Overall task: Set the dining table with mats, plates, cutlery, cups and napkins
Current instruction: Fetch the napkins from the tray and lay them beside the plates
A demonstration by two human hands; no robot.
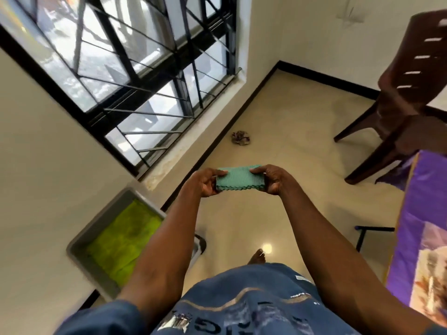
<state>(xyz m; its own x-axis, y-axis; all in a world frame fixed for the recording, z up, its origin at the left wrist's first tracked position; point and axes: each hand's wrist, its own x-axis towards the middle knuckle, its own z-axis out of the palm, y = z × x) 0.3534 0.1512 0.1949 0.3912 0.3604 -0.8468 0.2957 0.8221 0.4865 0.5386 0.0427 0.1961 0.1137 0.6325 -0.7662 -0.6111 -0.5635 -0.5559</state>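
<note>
Tiled floor [278,131], window [135,68], chair [406,97]. Both hands, left hand [205,183] and right hand [273,178], pinch folded green napkin [238,178], probably cloth.

Window [135,68]: you are facing black bars across its panes.
Chair [406,93]: a dark brown chair is standing at your upper right.
Floor [290,131]: a crumpled cloth [240,137] is lying near the black skirting.

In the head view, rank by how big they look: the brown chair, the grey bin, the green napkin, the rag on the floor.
1. brown chair
2. grey bin
3. green napkin
4. rag
</note>
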